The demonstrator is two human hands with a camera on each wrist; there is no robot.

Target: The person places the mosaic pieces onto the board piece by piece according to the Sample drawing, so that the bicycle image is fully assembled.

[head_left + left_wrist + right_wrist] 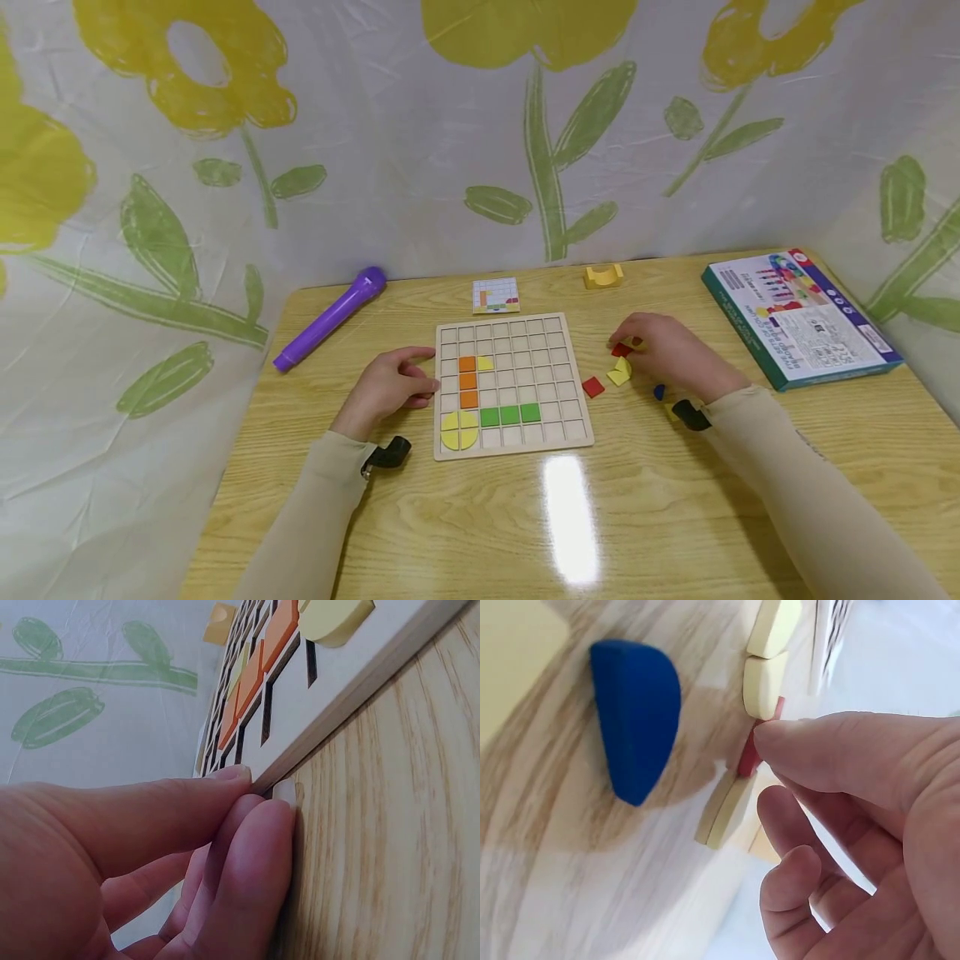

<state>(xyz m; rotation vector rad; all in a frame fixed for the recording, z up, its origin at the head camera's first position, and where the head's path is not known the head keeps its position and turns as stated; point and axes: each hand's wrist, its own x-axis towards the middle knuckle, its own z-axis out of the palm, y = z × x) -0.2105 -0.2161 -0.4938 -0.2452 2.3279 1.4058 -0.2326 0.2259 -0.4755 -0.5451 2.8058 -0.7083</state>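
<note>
A wooden grid board (517, 350) lies on the table, with orange squares (468, 381), green squares (510, 414), a yellow quarter circle (485, 363) and a circle of yellow quarters (459, 430) on it. My left hand (386, 387) pinches the board's left edge, thumb on top and a finger at its side (247, 847). Right of the board, my right hand (667, 350) reaches down to loose pieces. Its thumb tip touches or overlaps a red piece (748, 754); whether a finger grips the far side is hidden. Close by lie yellow pieces (619, 372), a red square (593, 387) and a blue piece (634, 720).
Behind the board lie a small pattern card (496, 296) and a yellow notched block (603, 276). A purple toy microphone (330, 321) is at the back left. The flat green-edged box (798, 321) sits at the back right, near the flowered cloth wall (405, 167).
</note>
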